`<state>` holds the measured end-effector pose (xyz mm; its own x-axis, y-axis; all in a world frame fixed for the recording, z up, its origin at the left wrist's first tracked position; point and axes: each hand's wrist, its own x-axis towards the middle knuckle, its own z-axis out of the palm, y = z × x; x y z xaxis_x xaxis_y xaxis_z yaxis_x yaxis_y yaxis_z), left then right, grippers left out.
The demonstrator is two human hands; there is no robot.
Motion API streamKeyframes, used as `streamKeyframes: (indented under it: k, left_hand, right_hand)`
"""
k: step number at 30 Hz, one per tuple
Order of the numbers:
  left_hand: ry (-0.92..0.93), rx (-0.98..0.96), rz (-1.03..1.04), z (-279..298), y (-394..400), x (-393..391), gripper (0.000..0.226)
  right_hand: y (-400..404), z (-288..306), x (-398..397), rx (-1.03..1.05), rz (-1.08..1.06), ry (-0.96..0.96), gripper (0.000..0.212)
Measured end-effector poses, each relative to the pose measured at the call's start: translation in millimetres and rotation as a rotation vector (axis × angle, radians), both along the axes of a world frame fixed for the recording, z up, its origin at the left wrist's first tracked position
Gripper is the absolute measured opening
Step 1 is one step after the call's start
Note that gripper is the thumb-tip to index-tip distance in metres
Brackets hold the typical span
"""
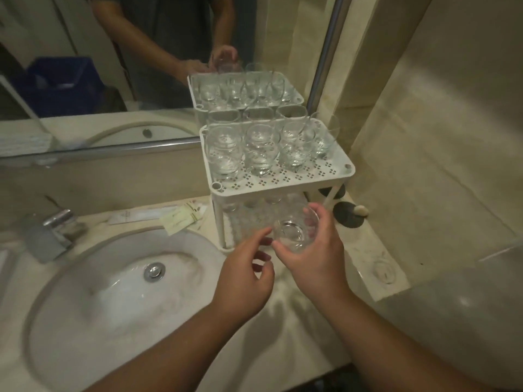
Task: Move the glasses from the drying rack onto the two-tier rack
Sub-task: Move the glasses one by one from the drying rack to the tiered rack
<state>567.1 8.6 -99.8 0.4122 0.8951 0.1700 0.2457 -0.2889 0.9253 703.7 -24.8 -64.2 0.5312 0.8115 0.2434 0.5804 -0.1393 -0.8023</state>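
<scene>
A white two-tier rack [285,184] stands on the counter against the mirror. Its top tier carries several clear glasses [259,148], standing upside down in rows. More glasses show dimly on the lower tier [246,213]. My right hand [314,258] grips one clear glass [293,233] in front of the lower tier, its base towards me. My left hand [244,274] hovers just left of that glass with fingers loosely curled, holding nothing. No separate drying rack is in view.
A white round sink [93,304] with a chrome drain and a chrome tap [53,230] lies to the left. Paper sachets [181,217] lie behind the sink. Dark coasters and a small pebble [361,210] sit right of the rack. A beige wall closes the right side.
</scene>
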Motion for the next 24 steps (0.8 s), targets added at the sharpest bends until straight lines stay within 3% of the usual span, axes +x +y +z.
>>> streamKeyframes:
  k: [7,13,18,24]
  left_hand:
    - [0.140,-0.229,-0.021,-20,1,-23,0.076]
    - [0.230,-0.393,0.025,-28,19,-34,0.073]
    - [0.242,-0.508,0.128,-34,30,-46,0.068]
    - [0.259,-0.593,0.214,-49,24,-60,0.064]
  right_hand:
    - [17,-43,-17,-0.083,0.051,0.046,0.085]
    - [50,-74,-25,-0.129,0.159,0.110,0.083]
    - [84,-105,-24,-0.126,0.146,0.056,0.084]
    - [118,-128,-16,-0.197,0.159,0.197,0.085]
